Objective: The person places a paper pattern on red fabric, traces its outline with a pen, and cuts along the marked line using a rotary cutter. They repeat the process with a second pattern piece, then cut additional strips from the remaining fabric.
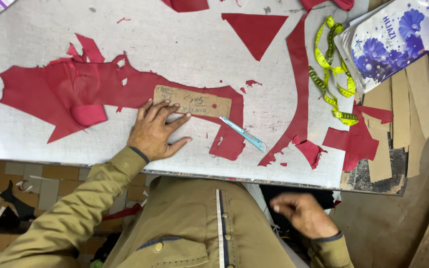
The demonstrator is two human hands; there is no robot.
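- The left hand [154,131] is lying flat with fingers spread, the fingertips pressing the near edge of a brown cardboard template [192,101]; it is clasping nothing, only pinning the card down.
- The template is sitting on a large ragged sheet of red leather [65,92] spread over the grey worktable [184,44], so the step in hand looks like steadying the pattern for marking or cutting round it.
- The right hand [304,214] is hanging below the table edge by the lap, well apart from the work; it is blurred, and whether it is holding anything cannot be told.
- Just right of the pinning fingers, a light blue utility knife [244,133] is lying loose on the table, touched by neither hand; the next move, by my reckoning, calls for the free hand fetching it while the card is being kept from slipping.
- Further right, a long curved red strip [300,94], a red triangle [255,29], a yellow measuring tape [331,69] and a flowered plastic packet [391,39] are crowding that side.
- Small red scraps [356,141] are lying beyond the knife; nothing is blocking the reach to it.
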